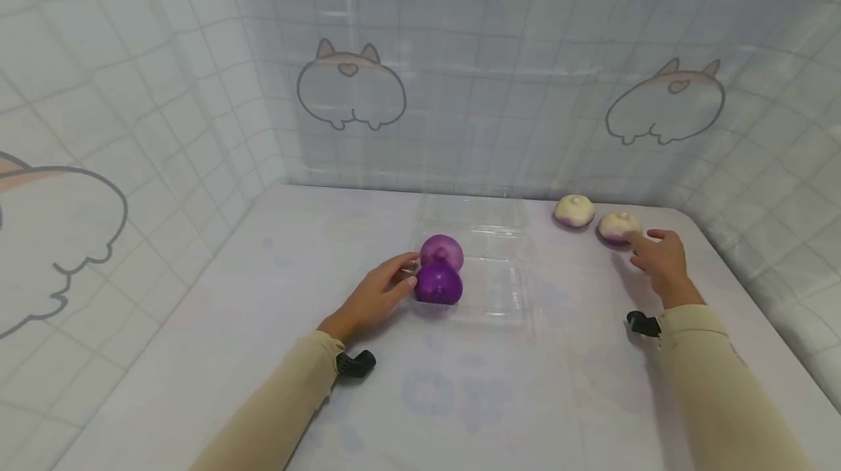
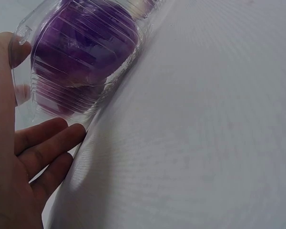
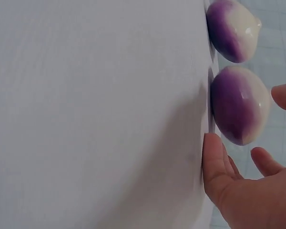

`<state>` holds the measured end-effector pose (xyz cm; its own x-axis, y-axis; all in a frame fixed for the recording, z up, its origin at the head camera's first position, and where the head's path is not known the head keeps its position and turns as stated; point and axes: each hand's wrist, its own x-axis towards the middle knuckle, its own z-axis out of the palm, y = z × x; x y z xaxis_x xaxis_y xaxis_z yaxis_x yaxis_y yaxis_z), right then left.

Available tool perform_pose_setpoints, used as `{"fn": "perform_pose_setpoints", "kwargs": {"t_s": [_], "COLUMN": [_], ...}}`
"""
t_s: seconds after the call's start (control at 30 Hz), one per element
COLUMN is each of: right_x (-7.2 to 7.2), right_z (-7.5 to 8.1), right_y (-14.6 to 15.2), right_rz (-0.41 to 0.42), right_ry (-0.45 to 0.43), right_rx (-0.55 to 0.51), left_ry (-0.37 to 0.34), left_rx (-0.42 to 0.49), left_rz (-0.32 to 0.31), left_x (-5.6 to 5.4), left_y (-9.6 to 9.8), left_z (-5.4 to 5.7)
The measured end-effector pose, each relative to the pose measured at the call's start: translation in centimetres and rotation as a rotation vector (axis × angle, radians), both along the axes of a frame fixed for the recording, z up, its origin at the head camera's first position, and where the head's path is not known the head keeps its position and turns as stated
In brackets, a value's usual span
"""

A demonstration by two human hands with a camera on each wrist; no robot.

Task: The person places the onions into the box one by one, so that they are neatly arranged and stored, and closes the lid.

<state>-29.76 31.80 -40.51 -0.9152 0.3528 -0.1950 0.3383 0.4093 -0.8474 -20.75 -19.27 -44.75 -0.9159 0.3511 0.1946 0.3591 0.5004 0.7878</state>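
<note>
A clear plastic clamshell box [image 1: 502, 307] lies with its lid [image 1: 473, 214] folded back. In its left half sit two purple onions, a lighter one [image 1: 442, 250] behind a darker one [image 1: 438, 284]. At the box's left side is my left hand [image 1: 377, 292], fingers loosely spread; in the left wrist view the thumb shows through the clear rim. Two white and purple turnips stand at the back right, one [image 1: 574, 211] left of the other [image 1: 617, 227]. My right hand [image 1: 660, 259] reaches around the right-hand turnip, thumb and fingers parted, with a gap visible in the right wrist view.
A pale patterned cloth covers the table [image 1: 282, 259]. Behind it and along both sides hang white gridded curtains [image 1: 460, 91] with cartoon animal prints. Each wrist carries a small black device, such as the left one [image 1: 355, 364].
</note>
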Motion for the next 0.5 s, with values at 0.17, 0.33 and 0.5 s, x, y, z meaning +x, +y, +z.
{"fn": "perform_pose_setpoints", "kwargs": {"t_s": [0.17, 0.33, 0.5], "right_x": [-0.36, -0.39, -0.69], "right_z": [-0.08, 0.08, 0.22], "right_y": [-0.37, -0.65, -1.09], "right_rz": [0.012, 0.046, 0.088], "right_ry": [-0.027, -0.020, 0.023], "right_rx": [0.038, 0.086, 0.134], "left_ry": [0.001, 0.000, 0.004], "left_rx": [0.012, 0.009, 0.005], "left_rz": [-0.004, -0.011, -0.006], "left_x": [0.16, 0.01, 0.11], "left_y": [0.08, 0.16, 0.04], "left_z": [0.09, 0.00, 0.11]}}
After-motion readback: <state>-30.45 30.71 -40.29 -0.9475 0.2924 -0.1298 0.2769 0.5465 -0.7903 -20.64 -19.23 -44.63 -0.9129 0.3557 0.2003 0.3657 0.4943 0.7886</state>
